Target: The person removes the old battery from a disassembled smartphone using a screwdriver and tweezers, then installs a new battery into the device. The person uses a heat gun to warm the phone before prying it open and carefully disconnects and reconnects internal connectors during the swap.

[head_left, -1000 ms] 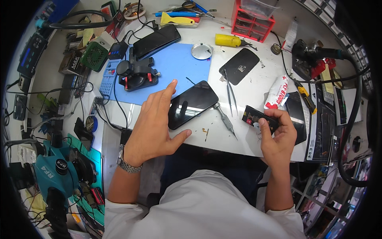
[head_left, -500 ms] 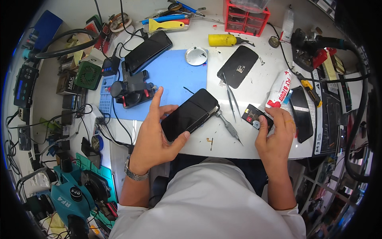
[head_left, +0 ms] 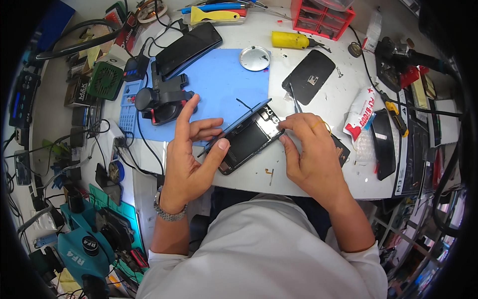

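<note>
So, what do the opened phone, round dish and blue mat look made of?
Opened phone: dark matte bay, material unclear; the silvery plate near its upper end looks like metal, going by its sheen.
Round dish: probably metal, smooth and shiny; silver-grey with bright reflections.
Blue mat: likely silicone or rubber, mostly matte; even colour, moulded-looking compartments along its left side.

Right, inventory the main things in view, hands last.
bench: one, white, centre
opened phone: one, black, bench's front middle
battery: one, black, right of opened phone
work mat: one, blue, bench's left half
holder: one, black-red, on mat
other phone: one, black, mat's far left
glue tube: one, white-red, right
drawer cabinet: one, red, far edge
microscope: one, teal, lower left
left hand: one, bare, at opened phone's left
right hand: one, bare, at opened phone's right
</note>
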A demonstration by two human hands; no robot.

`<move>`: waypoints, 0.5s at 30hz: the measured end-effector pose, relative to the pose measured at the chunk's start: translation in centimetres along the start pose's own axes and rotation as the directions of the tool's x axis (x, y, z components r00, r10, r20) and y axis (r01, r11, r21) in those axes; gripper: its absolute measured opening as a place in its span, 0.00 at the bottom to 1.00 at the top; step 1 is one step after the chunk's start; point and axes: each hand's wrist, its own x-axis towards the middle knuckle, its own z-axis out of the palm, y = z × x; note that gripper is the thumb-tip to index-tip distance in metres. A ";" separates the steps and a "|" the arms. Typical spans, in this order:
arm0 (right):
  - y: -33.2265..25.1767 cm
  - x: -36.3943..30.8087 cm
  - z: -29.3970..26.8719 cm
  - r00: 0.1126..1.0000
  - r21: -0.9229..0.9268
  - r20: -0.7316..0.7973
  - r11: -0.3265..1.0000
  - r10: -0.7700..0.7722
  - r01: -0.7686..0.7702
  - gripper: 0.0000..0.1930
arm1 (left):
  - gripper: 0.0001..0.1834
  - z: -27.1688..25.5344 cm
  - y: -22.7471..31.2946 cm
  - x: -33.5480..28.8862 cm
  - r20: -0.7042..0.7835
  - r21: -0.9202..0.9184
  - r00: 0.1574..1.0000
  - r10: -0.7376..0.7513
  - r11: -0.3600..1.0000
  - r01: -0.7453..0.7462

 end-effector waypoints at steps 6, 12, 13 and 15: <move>-0.2 -0.4 0.5 1.000 -0.053 0.018 0.998 -0.023 0.024 0.16 | 0.45 0.0 -0.5 -0.2 -0.041 -0.062 0.999 -0.027 0.998 0.025; -1.9 1.8 1.3 0.992 -0.027 -0.122 1.000 -0.016 0.013 0.18 | 0.43 -0.2 -1.1 -0.2 -0.051 -0.065 0.999 -0.009 0.998 0.006; -1.8 2.2 1.4 0.993 0.008 -0.114 1.000 0.006 -0.005 0.17 | 0.43 -0.2 -1.1 -0.2 -0.051 -0.061 0.999 -0.009 0.998 0.006; -1.5 3.0 1.7 0.994 0.075 -0.101 0.996 0.049 -0.042 0.14 | 0.44 0.0 -1.4 -0.1 -0.087 -0.096 0.996 0.001 0.995 -0.009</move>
